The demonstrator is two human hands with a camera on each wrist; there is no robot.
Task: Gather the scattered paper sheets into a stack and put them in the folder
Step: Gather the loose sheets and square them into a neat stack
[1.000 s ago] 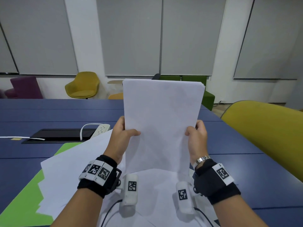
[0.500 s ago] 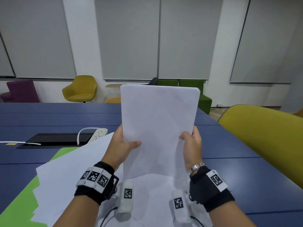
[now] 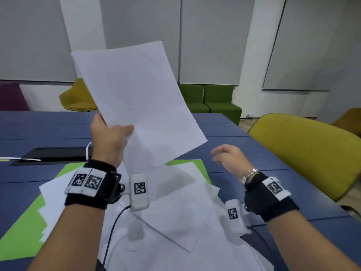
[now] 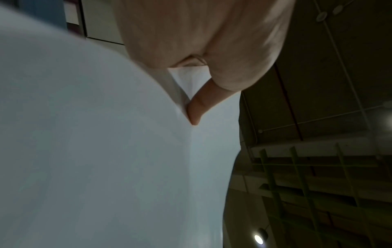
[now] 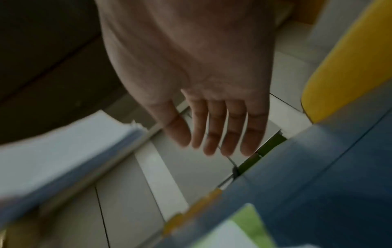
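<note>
White paper stack [image 3: 136,98], blank of any readable writing, tilted above the blue table [image 3: 244,153] — pinched at its lower left edge by the left hand [image 3: 109,141]. Right hand [image 3: 228,155] empty, fingers loosely extended. More loose sheets [image 3: 175,208] lie on the green folder [image 3: 21,227] at the near edge — wrist tags carry only square codes.

My left hand [image 3: 109,141] grips the stack [image 3: 136,102] at its lower left edge, thumb on the near face; stack is raised off the worktop [image 3: 244,153] and tilted, top leaning left. My right hand [image 3: 230,159] hangs free beside it, fingers relaxed, touching nothing. Loose sheets [image 3: 175,208] lie overlapped on the green folder [image 3: 21,231] below. Yellow chair [image 3: 304,151] stands at the right of the worktop.
</note>
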